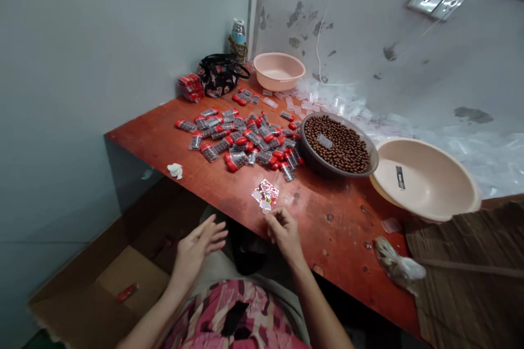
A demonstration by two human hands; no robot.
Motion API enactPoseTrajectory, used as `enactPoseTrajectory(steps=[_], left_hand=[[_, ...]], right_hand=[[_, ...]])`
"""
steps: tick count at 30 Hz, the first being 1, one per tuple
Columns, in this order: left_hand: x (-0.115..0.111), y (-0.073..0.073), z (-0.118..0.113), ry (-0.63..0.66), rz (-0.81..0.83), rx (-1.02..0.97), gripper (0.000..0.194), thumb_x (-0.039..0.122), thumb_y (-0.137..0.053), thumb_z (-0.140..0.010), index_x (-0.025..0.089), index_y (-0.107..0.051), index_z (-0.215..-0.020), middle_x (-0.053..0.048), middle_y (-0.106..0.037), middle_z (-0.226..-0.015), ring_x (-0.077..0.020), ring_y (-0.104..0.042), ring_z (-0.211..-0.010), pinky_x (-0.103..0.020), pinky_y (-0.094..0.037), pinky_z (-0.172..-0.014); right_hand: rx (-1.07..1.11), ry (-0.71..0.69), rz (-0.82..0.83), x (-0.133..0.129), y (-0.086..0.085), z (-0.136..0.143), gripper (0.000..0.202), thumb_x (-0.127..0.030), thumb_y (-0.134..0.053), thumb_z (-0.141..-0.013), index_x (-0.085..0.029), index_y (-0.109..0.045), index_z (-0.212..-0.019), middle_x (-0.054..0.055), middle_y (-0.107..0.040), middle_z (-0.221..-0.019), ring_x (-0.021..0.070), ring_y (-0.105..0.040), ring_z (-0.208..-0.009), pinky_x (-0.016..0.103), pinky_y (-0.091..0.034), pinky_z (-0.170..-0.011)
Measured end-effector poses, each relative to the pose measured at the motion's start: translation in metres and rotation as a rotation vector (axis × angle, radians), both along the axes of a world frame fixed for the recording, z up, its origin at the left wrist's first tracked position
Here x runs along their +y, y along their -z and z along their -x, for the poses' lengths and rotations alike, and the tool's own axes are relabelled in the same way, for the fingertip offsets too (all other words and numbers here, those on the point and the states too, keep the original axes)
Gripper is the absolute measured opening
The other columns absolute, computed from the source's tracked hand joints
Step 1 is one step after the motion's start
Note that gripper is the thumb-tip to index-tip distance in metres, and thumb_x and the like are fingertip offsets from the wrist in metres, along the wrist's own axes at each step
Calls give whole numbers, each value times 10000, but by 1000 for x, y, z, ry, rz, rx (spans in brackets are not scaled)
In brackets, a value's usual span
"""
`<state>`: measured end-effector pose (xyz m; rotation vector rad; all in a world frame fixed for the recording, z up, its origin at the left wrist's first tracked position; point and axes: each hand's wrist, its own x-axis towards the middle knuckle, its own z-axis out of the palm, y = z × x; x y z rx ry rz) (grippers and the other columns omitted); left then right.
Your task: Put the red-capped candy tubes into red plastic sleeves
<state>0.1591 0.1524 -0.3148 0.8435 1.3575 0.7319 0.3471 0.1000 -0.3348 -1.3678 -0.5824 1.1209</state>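
Observation:
My right hand (pixel 282 227) is at the table's front edge, with thumb and fingertips pinched on the lower corner of a small clear packet printed red, yellow and black (pixel 268 194). To the left, my left hand (pixel 204 237) hovers off the edge, fingers apart and holding nothing. Beyond the packet lies a heap of small clear containers with red caps and dark contents (pixel 245 139). Right of the heap stands a grey bowl (pixel 305 152) full of brown balls (pixel 339 144), with a small clear piece (pixel 325 140) lying on them.
A large cream basin (pixel 442 185) holds a black-labelled item. Behind are a pink basin (pixel 279 72), clear plastic pieces (pixel 368 114), a floral bag (pixel 219 79), a bottle (pixel 238 35) and red packs (pixel 190 87). Cardboard (pixel 470 272) and a knotted bag (pixel 399 264) lie right; an open box (pixel 102 289) sits below left.

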Motion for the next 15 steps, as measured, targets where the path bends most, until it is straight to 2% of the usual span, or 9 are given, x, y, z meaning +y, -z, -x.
enactPoseTrajectory(steps=[3,4,6,8,11,13,15], left_hand=[[15,3,-47,360,-573,229,353,308,-624,-692,234,-617,-1037,-80,-602,-1116,-245,-525,-1049,-377,-348,-959],[21,6,-62,469,-722,281,368,298,-611,-703,249,-602,-1067,-70,-578,-1157,-250,-477,-1107,-389,-306,-987],[32,17,-87,632,-904,411,394,280,-600,-710,251,-579,-1103,-73,-535,-1214,-284,-388,-1185,-445,-232,-1012],[39,29,-101,706,-994,538,370,258,-563,-737,241,-577,-1106,-87,-513,-1237,-309,-341,-1212,-491,-190,-1011],[43,43,-104,730,-1060,630,313,231,-491,-781,255,-594,-1076,-75,-521,-1229,-302,-335,-1215,-508,-179,-1007],[42,45,-100,718,-1086,616,305,214,-456,-798,263,-600,-1063,-61,-531,-1220,-279,-344,-1213,-497,-183,-1012],[40,42,-97,699,-1101,555,312,207,-445,-804,258,-595,-1073,-61,-524,-1228,-259,-344,-1218,-479,-185,-1021]], right_hand=[[-27,59,22,-7,1,-10,226,-371,-571,-750,-176,-478,-687,-92,-427,-434,39,-329,-321,146,-238,-312],[-31,68,25,-9,2,-10,227,-374,-571,-751,-174,-480,-693,-90,-428,-437,39,-329,-325,147,-238,-313],[-41,78,28,-14,4,-11,223,-370,-563,-760,-172,-479,-702,-87,-429,-447,40,-330,-332,148,-240,-317],[-56,82,35,-18,6,-11,215,-357,-552,-772,-171,-474,-699,-84,-428,-452,40,-331,-333,150,-243,-321],[-80,89,42,-21,8,-15,198,-335,-544,-782,-172,-479,-689,-85,-424,-452,41,-332,-336,154,-251,-329],[-99,122,20,-16,8,-18,178,-316,-549,-780,-171,-495,-692,-74,-454,-487,48,-373,-368,159,-293,-358],[-103,184,-36,-6,7,-22,130,-296,-561,-770,-172,-527,-749,-39,-537,-608,74,-481,-484,175,-384,-447]])
